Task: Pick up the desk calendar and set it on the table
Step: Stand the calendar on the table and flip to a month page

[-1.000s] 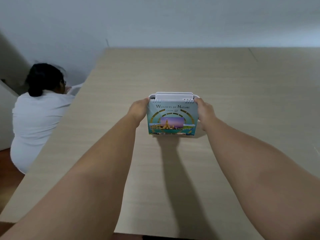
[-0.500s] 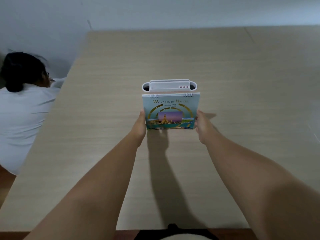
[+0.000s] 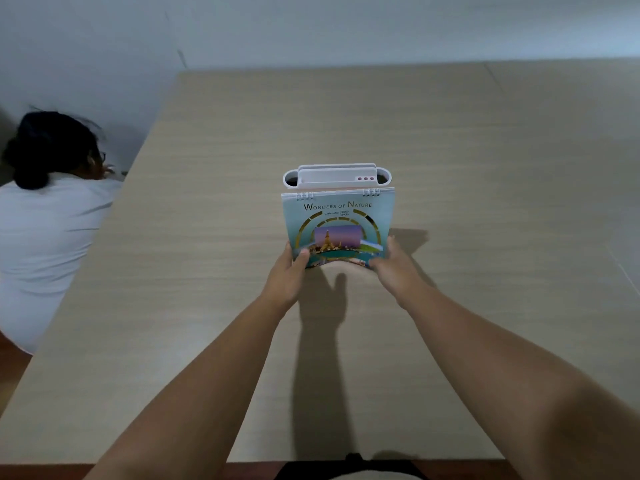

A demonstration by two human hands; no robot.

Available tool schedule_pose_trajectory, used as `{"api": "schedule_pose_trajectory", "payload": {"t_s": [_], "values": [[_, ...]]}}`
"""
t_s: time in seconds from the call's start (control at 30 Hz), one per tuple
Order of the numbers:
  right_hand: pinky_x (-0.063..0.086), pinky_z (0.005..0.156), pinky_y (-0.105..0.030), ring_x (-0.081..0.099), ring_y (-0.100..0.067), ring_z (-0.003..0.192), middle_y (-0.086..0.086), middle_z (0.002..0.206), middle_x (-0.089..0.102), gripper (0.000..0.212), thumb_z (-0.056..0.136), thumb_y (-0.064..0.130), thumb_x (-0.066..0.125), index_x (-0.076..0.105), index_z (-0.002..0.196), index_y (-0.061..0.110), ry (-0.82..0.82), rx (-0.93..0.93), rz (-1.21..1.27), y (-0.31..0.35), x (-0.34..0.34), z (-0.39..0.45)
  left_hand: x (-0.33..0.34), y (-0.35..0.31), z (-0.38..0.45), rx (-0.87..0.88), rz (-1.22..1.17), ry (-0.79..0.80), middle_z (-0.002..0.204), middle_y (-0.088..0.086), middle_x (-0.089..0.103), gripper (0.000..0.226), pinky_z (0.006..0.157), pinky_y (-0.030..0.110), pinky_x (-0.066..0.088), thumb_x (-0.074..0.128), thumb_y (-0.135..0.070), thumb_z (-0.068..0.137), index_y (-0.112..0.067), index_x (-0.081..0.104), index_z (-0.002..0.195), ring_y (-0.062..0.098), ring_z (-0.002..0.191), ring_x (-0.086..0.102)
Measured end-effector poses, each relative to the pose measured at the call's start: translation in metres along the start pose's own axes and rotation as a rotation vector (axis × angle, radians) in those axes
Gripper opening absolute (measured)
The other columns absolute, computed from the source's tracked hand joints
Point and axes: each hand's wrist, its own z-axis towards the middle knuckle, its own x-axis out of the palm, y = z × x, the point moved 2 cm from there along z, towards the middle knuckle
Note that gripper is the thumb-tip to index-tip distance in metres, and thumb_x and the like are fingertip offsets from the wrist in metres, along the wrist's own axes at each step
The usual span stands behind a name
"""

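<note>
Blue desk calendar [image 3: 337,220] gripped by both hands

Legible text is found only on the front cover of the desk calendar [image 3: 337,223]. The title "WONDERS OF NATURE" is printed in dark capitals across the top of the cover, just below the wire binding. Beneath it a smaller line is read as "Calendar", followed by two stacked year figures too small to be made out with certainty. No other lettering is legible.
</note>
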Motion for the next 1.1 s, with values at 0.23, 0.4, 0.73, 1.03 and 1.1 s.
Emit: {"api": "schedule_pose_trajectory", "payload": {"t_s": [0.23, 0.4, 0.73, 1.03, 1.1], "values": [[0.056, 0.071, -0.036, 0.067, -0.027, 0.077, -0.015, 0.091, 0.075, 0.031, 0.088, 0.030, 0.051, 0.072, 0.094, 0.007, 0.036, 0.052, 0.409, 0.021, -0.046, -0.019, -0.034, -0.021, -0.025, -0.030, -0.281, -0.066, 0.095, 0.015, 0.069, 0.032, 0.063, 0.035, 0.058, 0.058, -0.001, 0.091, -0.018, 0.046, 0.115, 0.026, 0.074, 0.070], [0.028, 0.048, -0.024, 0.046, -0.009, 0.042, 0.000, 0.060, 0.063, 0.032, 0.090, 0.029, 0.038, 0.066, 0.092, 0.012, -0.246, 0.071, 0.514, 0.027, -0.085, 0.001, -0.068, -0.084, -0.019, -0.031, -0.594, -0.012, 0.068, 0.002, 0.072, 0.027, 0.048, 0.018, 0.055, 0.054, -0.003, 0.090, -0.021, 0.057, 0.110, 0.009, 0.053, 0.069], [0.032, 0.060, -0.024, 0.046, -0.006, 0.074, 0.005, 0.100, 0.058, 0.034, 0.093, 0.009, 0.049, 0.055, 0.122, 0.026, 0.131, 0.094, 0.019, 0.036, -0.031, 0.005, -0.054, -0.135, 0.051, 0.049, -0.486, -0.110, 0.067, -0.003, 0.070, 0.014, 0.060, 0.025, 0.048, 0.053, -0.011, 0.091, -0.019, 0.057, 0.102, 0.012, 0.058, 0.055], [0.041, 0.107, -0.045, 0.050, -0.022, 0.127, 0.007, 0.142, 0.051, 0.089, 0.071, 0.030, 0.059, 0.018, 0.151, 0.033, 0.119, 0.089, 0.052, 0.018, -0.007, 0.006, -0.032, -0.042, 0.029, -0.039, -0.195, -0.098, 0.114, -0.007, 0.068, 0.034, 0.077, 0.019, 0.041, 0.053, -0.016, 0.089, -0.020, 0.066, 0.120, 0.003, 0.093, 0.059], [0.045, 0.103, -0.046, 0.052, -0.023, 0.124, 0.006, 0.140, 0.051, 0.077, 0.069, 0.030, 0.057, 0.031, 0.142, 0.030, 0.065, 0.088, 0.033, 0.016, -0.003, 0.005, -0.024, -0.037, 0.019, 0.005, -0.210, -0.023, 0.108, -0.015, 0.068, 0.035, 0.076, 0.018, 0.040, 0.049, -0.013, 0.090, -0.026, 0.066, 0.117, -0.005, 0.093, 0.057]]}}
